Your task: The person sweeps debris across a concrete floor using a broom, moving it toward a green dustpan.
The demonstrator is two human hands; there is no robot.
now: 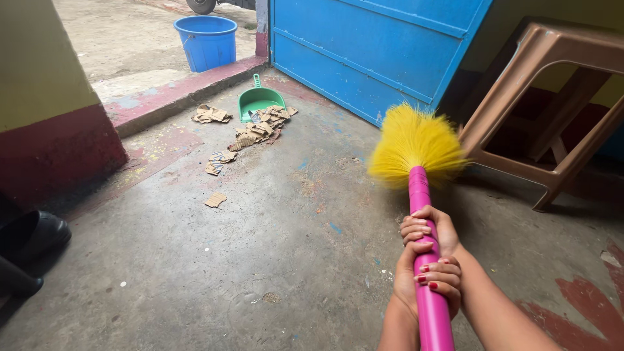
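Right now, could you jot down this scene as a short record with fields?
Place: concrete floor by a blue door
Left hand: grips the pink handle, nearer the body
Right hand: grips the handle, farther along
Broom: pink handle, yellow bristles raised toward a brown stool
Scraps: cardboard bits beside a green dustpan
Outside: blue bucket
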